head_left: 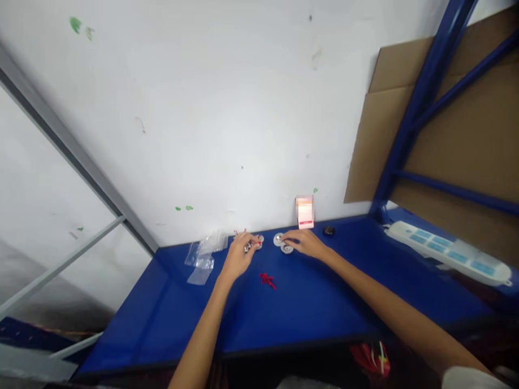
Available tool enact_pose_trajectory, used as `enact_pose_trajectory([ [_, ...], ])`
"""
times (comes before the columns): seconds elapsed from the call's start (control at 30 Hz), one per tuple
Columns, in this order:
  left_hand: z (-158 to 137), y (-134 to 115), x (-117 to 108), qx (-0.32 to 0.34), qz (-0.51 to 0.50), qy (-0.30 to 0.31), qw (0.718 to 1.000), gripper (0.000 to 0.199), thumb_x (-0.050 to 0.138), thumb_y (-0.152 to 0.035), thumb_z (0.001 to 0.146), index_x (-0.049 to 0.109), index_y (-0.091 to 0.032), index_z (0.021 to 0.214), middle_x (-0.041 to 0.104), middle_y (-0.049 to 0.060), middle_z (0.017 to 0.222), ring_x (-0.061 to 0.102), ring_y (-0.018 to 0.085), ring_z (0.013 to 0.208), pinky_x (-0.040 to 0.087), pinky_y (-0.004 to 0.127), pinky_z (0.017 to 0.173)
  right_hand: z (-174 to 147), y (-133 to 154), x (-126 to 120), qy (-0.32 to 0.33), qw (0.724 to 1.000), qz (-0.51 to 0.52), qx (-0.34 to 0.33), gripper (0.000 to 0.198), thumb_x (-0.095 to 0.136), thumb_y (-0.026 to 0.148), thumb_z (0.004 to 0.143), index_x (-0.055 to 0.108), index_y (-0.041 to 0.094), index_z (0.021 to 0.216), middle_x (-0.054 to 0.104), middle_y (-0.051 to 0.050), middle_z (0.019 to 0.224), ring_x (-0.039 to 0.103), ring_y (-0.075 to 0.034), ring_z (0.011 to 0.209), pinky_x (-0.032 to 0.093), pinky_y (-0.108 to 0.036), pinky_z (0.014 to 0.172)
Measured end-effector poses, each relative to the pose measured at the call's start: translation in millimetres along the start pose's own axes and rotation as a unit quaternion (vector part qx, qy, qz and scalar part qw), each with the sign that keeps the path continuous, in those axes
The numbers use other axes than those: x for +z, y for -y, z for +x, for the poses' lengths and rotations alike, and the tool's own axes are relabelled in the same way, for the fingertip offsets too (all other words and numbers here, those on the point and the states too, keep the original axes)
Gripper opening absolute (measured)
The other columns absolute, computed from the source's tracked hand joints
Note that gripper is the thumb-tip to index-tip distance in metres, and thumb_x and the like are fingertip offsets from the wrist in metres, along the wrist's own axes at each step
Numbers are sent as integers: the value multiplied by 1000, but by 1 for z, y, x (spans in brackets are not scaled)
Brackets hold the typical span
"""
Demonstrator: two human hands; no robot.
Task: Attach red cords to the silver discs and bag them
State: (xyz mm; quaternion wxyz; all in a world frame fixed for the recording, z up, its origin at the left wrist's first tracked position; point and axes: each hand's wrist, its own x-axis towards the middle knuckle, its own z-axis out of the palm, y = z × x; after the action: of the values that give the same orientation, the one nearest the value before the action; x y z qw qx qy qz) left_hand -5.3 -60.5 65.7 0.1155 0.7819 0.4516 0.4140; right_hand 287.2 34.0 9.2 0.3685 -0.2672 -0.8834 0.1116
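My left hand (240, 255) is at the back of the blue table, its thumb and fingers pinched together. A bit of red shows at its fingertips, and something small and shiny shows by the fingers; I cannot make out what is held. Just beyond the fingertips lies a small pale round dish (261, 238). My right hand (307, 243) reaches with pinched fingers over a round white dish (278, 240) holding something small and silvery. A second round dish (287, 249) lies beneath that hand. A bundle of red cord (267, 280) rests between my forearms.
Clear plastic bags (207, 249) lie on the blue table (316, 302) at the left. A lit phone-like screen (305, 212) leans on the wall, with a small black object (328, 230) beside it. A white power strip (450, 253) and blue rack post (409, 119) stand right.
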Motion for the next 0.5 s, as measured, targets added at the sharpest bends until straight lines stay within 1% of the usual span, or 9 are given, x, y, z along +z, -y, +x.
enact_pose_trajectory([
  [0.1,-18,-15,-7,-43,-24,-45,998,16,60,-33,106,70,-23,98,71,5,99,65,22,93,50,36,86,0,-4,1,-33,999,20,-6,21,61,29,107,80,28,118,83,-3,116,81,-22,103,62,-33,94],
  [0.2,-24,-14,1,-82,-68,-49,993,14,65,-34,103,71,-23,97,73,4,95,67,21,87,52,35,83,-3,-5,3,-28,999,42,-4,22,63,28,107,78,30,121,82,-3,119,80,-22,106,63,-33,95],
  [0.27,-18,-6,10,-108,-112,-49,987,11,70,-33,99,73,-22,97,75,3,95,69,20,85,54,34,84,-6,-2,5,-16,999,46,-17,23,63,27,106,78,31,123,82,-4,120,79,-23,108,63,-35,96],
  [0.3,-14,-1,15,-121,-139,-56,981,12,71,-34,98,74,-22,97,76,4,96,71,21,88,54,34,86,-7,0,6,-13,999,47,-19,23,63,27,106,78,31,123,82,-4,120,80,-24,108,63,-36,96],
  [0.4,-1,13,33,-153,-194,-104,963,19,76,-40,94,76,-21,97,77,6,101,73,22,93,56,32,84,-7,6,10,-9,998,66,-8,24,63,26,106,78,30,124,81,-5,123,79,-25,110,63,-38,99],
  [0.47,4,16,45,-162,-241,-109,951,21,76,-40,95,75,-20,101,77,6,95,73,20,85,57,31,78,-5,11,13,-5,997,83,1,24,64,26,105,78,30,125,81,-5,123,79,-25,110,62,-38,98],
  [0.5,5,15,50,-157,-259,-96,948,21,74,-39,96,74,-20,103,77,5,93,73,19,82,58,31,77,-4,13,14,-12,996,90,2,24,64,26,105,78,30,124,81,-4,122,79,-24,108,63,-37,97],
])
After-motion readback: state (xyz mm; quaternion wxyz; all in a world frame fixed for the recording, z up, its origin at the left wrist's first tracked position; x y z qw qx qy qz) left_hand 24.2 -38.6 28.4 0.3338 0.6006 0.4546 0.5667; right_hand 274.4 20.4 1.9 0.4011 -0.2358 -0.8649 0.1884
